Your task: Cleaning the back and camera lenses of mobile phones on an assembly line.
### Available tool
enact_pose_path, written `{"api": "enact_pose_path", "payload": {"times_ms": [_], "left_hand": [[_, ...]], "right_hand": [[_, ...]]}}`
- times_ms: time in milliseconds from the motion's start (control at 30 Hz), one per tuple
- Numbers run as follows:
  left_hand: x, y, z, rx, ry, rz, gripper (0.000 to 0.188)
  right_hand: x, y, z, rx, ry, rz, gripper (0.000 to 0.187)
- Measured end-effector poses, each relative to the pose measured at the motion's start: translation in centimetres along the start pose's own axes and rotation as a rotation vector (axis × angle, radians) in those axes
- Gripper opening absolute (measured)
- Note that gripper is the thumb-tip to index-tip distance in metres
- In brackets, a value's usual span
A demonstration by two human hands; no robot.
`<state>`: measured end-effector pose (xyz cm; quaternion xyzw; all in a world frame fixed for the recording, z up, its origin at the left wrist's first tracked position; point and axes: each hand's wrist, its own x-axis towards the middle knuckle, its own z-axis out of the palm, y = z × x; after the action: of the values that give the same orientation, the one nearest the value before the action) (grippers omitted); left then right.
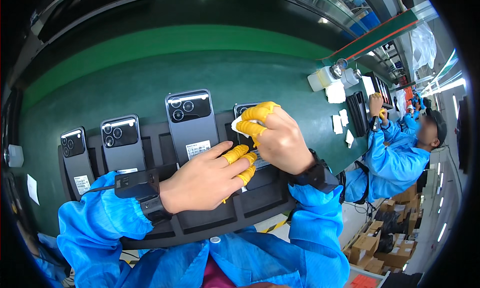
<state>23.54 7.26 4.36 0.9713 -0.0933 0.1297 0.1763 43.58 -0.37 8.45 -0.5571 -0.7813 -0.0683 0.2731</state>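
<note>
My right hand, with yellow finger cots, pinches a small white wipe against the back of a dark grey smartphone, near its camera end. My left hand, also in yellow cots, has its fingers curled at the lower left part of that phone; most of the phone is hidden under both hands. Left of it a similar smartphone lies back up in a black compartmented tray. Two more, a middle smartphone and a leftmost smartphone, lie along the same tray.
The tray lies on a green worktop. Dispenser bottles and loose white wipes are at the right, beside a stack of black trays. A co-worker in blue works further right. Cardboard boxes stand on the floor.
</note>
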Motion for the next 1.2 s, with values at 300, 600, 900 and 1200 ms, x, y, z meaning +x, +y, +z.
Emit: {"api": "enact_pose_path", "payload": {"times_ms": [300,600,900,1200], "left_hand": [[0.1,0.1,0.0,-0.003,0.013,-0.008,0.041],[0.0,0.0,-0.1,-0.011,0.049,0.002,0.041],[0.0,0.1,0.0,-0.001,0.046,0.005,0.042],[-0.2,0.1,0.5,0.009,0.054,-0.006,0.043]], "right_hand": [[-1.6,4.3,-2.6,-0.334,0.016,0.175,0.029],[-1.8,1.4,-2.1,-0.213,-0.108,0.062,0.026],[0.0,1.8,-0.7,-0.065,0.076,0.051,0.032],[-3.5,2.3,-2.1,-0.201,-0.03,0.224,0.018]]}}
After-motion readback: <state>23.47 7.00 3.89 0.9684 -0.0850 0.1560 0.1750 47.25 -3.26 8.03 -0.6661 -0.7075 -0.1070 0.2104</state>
